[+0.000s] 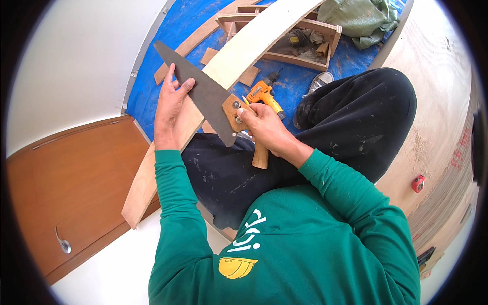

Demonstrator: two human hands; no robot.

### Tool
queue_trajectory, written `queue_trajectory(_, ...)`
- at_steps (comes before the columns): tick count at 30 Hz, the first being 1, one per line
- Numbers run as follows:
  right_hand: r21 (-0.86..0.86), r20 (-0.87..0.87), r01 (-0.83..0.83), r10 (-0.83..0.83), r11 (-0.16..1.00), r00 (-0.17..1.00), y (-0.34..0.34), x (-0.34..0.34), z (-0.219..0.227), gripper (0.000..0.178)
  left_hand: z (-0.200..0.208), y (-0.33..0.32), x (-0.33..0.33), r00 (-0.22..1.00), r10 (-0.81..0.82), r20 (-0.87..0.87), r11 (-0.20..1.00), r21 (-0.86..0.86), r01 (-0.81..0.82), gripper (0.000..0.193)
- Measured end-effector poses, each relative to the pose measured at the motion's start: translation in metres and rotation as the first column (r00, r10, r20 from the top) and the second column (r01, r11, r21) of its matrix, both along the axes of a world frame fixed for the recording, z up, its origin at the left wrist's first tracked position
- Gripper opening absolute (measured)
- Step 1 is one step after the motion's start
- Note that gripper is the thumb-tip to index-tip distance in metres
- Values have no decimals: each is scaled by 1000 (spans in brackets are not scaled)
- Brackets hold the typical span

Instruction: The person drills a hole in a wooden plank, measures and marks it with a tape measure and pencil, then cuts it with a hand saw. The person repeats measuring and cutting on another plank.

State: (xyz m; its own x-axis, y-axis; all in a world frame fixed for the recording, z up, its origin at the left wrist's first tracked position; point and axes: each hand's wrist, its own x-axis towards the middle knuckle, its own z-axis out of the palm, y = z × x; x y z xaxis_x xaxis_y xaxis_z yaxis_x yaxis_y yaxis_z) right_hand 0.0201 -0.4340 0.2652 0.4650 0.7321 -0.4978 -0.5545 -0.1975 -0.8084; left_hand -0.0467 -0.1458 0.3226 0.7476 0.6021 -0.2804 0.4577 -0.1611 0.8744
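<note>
A hand saw [207, 95] with a dark steel blade and a wooden handle lies slantwise across a long, pale, curved wooden board [244, 48]. My right hand [267, 127] is closed round the saw's handle beside its round metal fasteners. My left hand [173, 104] lies at the board's left edge, thumb and fingers stretched apart. Its thumb and fingertips reach the blade's toothed edge. The board runs past my left forearm and over my left leg. Just beyond the handle, an orange cordless drill [264, 94] rests on the blue sheet.
A wooden frame box [305, 61] with tools and scraps stands ahead on the blue sheet [175, 23]. Behind it is a green sack [358, 20]. A red tape measure [418, 183] sits on the plywood [432, 101] at right. An orange-brown door [76, 188] is at left.
</note>
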Motion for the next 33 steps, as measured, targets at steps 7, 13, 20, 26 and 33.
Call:
queue_trajectory(7, 4, -33, 12, -12, 1000, 999, -1, 2, 6, 48, -1, 0, 1, 1000, 7, -19, 1000, 3, -7, 106)
queue_trajectory(13, -1, -55, 14, -14, 1000, 998, -1, 2, 5, 49, 1, -2, 1, 999, -6, -52, 1000, 27, 7, 99)
queue_trajectory(20, -12, 7, 33, -33, 999, 999, 1, 0, -1, 49, 8, -10, 1, 978, -37, -207, 969, 234, 86, 72)
queue_trajectory(26, -1, 29, 12, -12, 1000, 1000, 2, -1, -3, 49, 10, -18, 2, 982, -81, -171, 948, 292, 129, 67)
queue_trajectory(33, 13, 45, 28, -29, 1000, 999, 2, -3, -1, 50, 15, -19, -2, 968, -129, -215, 974, 154, 164, 99)
